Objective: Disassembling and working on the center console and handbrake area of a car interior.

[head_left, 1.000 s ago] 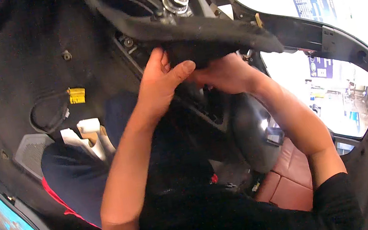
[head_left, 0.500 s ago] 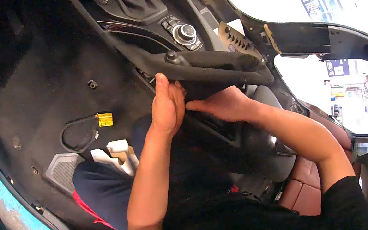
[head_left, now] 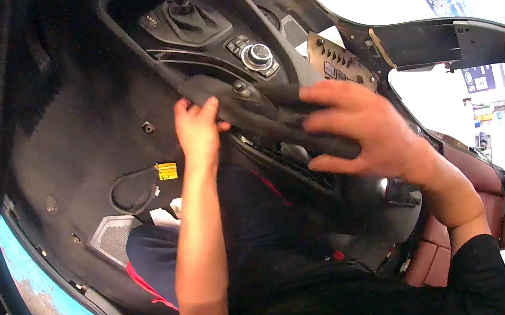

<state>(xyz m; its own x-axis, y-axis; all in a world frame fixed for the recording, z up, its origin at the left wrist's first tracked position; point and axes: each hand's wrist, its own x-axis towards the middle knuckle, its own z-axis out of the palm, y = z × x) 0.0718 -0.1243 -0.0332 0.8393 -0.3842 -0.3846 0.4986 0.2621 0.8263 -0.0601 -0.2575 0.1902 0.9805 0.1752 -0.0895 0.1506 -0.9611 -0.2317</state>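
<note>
A long black trim piece (head_left: 267, 127) lies slantwise along the near side of the car's centre console, with a small round black knob (head_left: 241, 87) on top. My left hand (head_left: 198, 133) is closed on its front end, thumb uppermost and fingers partly hidden behind the edge. Over the rear end of the trim is my right hand (head_left: 364, 129), slightly blurred. Its fingers are spread and the thumb is apart, with the trim's tip between them; whether they press on it is unclear. A gap with dark inner parts shows below the trim.
Beyond the trim are a rotary dial (head_left: 259, 56) and a gear lever boot (head_left: 187, 27). A tan perforated bracket (head_left: 340, 63) stands behind. To the left lie a looped cable with a yellow connector (head_left: 167, 171) and a speaker grille (head_left: 114, 239). Red-brown seat (head_left: 430, 258) at right.
My right hand has come off the trim's underside and moved right, opening over its rear end. My left hand has shifted forward-left along the trim, whose rear end now sits lower. The view has shifted.
</note>
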